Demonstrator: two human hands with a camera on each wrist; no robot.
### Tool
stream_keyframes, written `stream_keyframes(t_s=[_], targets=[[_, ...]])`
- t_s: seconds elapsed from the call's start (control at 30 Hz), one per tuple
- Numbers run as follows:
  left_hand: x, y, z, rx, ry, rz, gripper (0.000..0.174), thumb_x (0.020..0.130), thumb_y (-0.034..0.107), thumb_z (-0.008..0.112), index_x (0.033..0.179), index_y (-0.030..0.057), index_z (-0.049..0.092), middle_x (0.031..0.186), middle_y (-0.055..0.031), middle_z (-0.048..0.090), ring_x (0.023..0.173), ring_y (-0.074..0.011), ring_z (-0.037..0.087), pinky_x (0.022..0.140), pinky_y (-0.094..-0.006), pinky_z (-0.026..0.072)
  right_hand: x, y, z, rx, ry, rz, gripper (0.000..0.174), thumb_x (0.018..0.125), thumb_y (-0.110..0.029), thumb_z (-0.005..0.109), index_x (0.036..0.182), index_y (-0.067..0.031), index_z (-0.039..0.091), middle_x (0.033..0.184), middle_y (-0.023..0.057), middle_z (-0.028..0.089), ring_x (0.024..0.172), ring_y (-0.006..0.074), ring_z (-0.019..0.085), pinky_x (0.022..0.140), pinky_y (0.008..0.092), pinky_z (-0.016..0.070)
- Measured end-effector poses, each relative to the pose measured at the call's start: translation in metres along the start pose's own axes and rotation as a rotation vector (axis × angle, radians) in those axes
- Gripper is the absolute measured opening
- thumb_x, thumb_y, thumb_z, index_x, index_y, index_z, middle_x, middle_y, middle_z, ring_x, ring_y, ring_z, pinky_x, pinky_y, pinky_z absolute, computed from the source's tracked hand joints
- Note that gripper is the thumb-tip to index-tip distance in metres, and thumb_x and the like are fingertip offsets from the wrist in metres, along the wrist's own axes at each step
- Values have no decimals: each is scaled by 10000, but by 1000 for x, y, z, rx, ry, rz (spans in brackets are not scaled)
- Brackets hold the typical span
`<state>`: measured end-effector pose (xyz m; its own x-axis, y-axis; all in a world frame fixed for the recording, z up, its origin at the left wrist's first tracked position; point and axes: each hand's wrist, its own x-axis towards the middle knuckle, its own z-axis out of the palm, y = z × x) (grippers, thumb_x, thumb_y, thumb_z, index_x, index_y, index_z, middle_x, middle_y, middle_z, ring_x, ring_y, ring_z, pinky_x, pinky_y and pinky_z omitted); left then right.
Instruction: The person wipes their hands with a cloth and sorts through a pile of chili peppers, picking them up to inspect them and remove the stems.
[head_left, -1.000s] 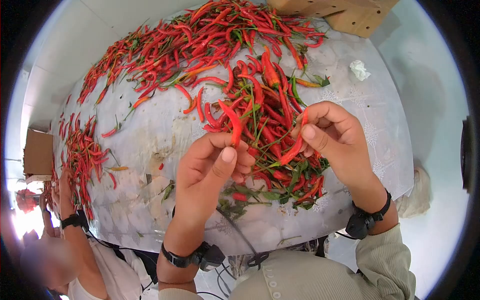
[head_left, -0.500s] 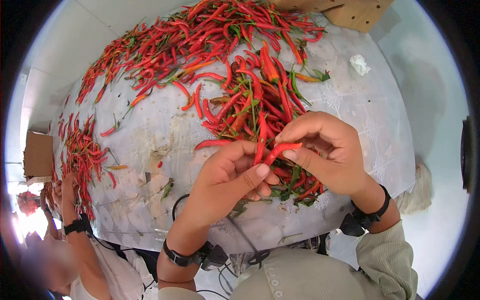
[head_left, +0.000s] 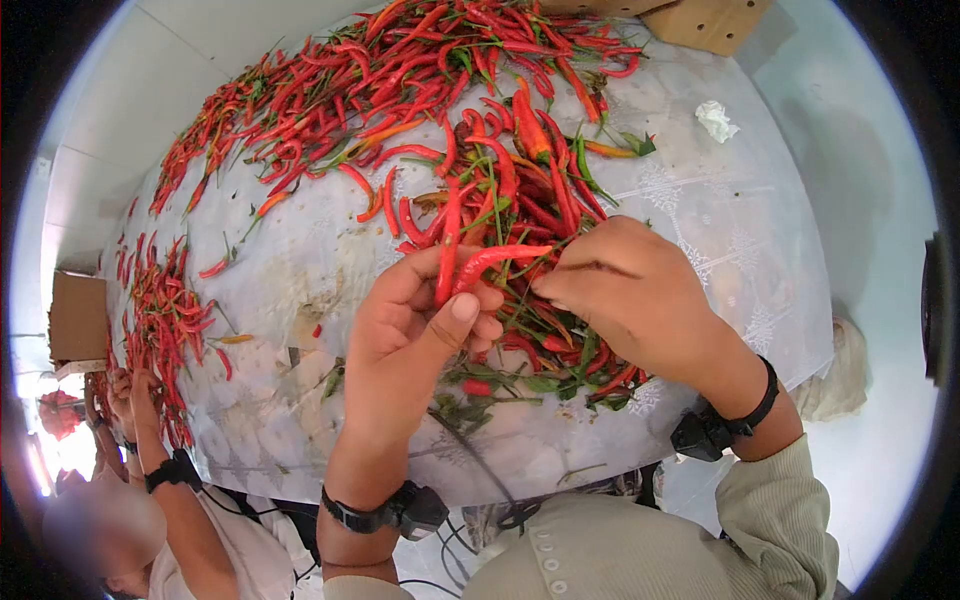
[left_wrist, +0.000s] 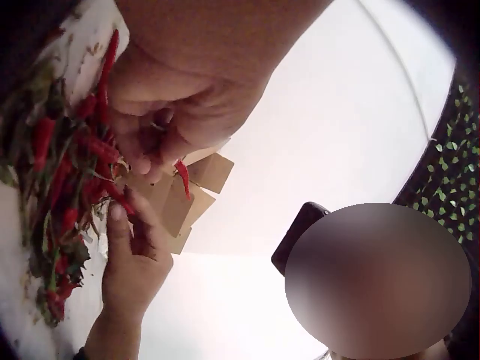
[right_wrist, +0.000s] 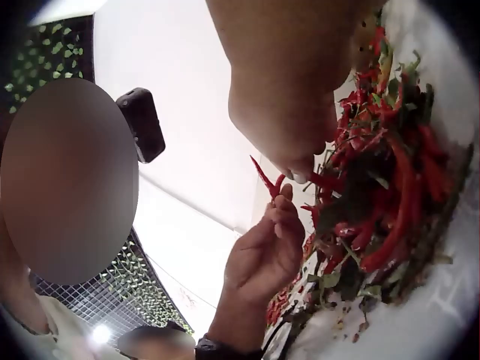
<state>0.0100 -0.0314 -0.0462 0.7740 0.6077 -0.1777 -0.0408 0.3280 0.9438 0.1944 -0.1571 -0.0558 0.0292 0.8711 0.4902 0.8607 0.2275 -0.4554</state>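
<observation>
My left hand [head_left: 405, 325] pinches two red chili peppers between thumb and fingers. One chili [head_left: 449, 240] points up; the other, a curved chili [head_left: 505, 258], reaches toward the right hand. My right hand [head_left: 640, 295] is over the near chili heap [head_left: 535, 215], back of the hand upward and fingers bent down. In the left wrist view, the right thumb and fingertips meet around a red chili [left_wrist: 120, 199] at the heap. Green stems and leaves are mixed among these chilies.
A larger chili pile [head_left: 400, 80] spreads along the far side of the covered table [head_left: 270, 330]. Another person's hands [head_left: 133, 392] are at a smaller pile [head_left: 165, 310] on the left. Cardboard boxes [head_left: 710, 25] stand at the back right, near crumpled white paper [head_left: 715, 121].
The right hand brought its chili to the left hand, released it there and moved to the heap. The left hand went from one chili to two, shifting right and then back left.
</observation>
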Motion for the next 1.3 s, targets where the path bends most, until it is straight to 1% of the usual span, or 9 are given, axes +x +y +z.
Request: stream_keyframes(t_s=[0.2, 0.3, 0.4, 0.5, 0.6, 0.7, 0.9, 1.03, 1.3], targets=[[0, -2, 0, -3, 64, 17, 283, 920, 130, 592, 1169, 2, 549, 918, -72, 652, 756, -135, 623, 672, -268, 517, 0, 1, -11, 432, 247, 335, 87, 808, -108, 704, 878, -67, 673, 794, 67, 615, 746, 175, 596, 668, 265, 458], [-1, 2, 0, 11, 68, 0, 278, 927, 135, 584, 1167, 1, 548, 913, -70, 652, 753, -136, 625, 675, -267, 522, 3, -4, -22, 330, -12, 412, 171, 764, -147, 739, 899, -77, 663, 831, 80, 618, 768, 210, 601, 679, 298, 473], [1, 0, -4, 19, 59, 11, 266, 937, 138, 566, 1167, 6, 547, 902, -68, 652, 737, -137, 624, 667, -268, 521, 1, 0, -13, 188, -87, 93, 253, 722, -170, 755, 935, -83, 649, 867, 86, 616, 795, 263, 596, 691, 353, 482], [1, -2, -6, -43, 52, 10, 276, 910, 131, 625, 1143, -3, 564, 894, -67, 659, 752, -110, 616, 678, -250, 517, -1, 0, -14, 171, -212, 91, 286, 707, -159, 746, 965, -94, 639, 909, 90, 615, 827, 304, 585, 708, 396, 482], [-2, -4, -1, 144, 73, 21, 277, 890, 107, 650, 1130, -13, 582, 877, -53, 650, 749, -91, 599, 665, -243, 509, -2, -1, -10, 125, -198, 128, 262, 720, -149, 732, 958, -87, 643, 873, 97, 617, 817, 317, 585, 714, 401, 482], [-1, -8, -2, 520, 50, 240, 294, 870, 88, 672, 1131, -19, 589, 868, -46, 644, 738, -76, 586, 654, -230, 500, -1, 2, -13, 72, -104, 130, 242, 756, -147, 721, 972, -71, 643, 832, 82, 625, 768, 246, 609, 691, 344, 487], [-1, 3, 0, 195, 213, 48, 241, 894, 174, 657, 1059, 7, 605, 838, -38, 645, 697, -65, 588, 624, -214, 475, -4, 13, -34, 792, 255, 590, 226, 893, -213, 653, 1031, -37, 623, 840, 25, 635, 737, 86, 586, 649, 232, 461], [0, 3, -2, 176, 225, 50, 238, 918, 240, 623, 1014, 23, 609, 791, -24, 642, 649, -54, 559, 589, -199, 433, -4, 19, -35, 957, 241, 629, 235, 935, -236, 592, 1035, -24, 614, 840, 21, 631, 735, 95, 584, 646, 238, 444], [1, -4, -8, -36, 159, 51, 234, 944, 257, 574, 1002, 36, 623, 794, -28, 645, 679, -61, 563, 583, -201, 417, -8, 32, -41, 1302, 474, 588, 204, 941, -227, 575, 1013, -37, 594, 813, 33, 627, 682, 108, 580, 603, 251, 449]])
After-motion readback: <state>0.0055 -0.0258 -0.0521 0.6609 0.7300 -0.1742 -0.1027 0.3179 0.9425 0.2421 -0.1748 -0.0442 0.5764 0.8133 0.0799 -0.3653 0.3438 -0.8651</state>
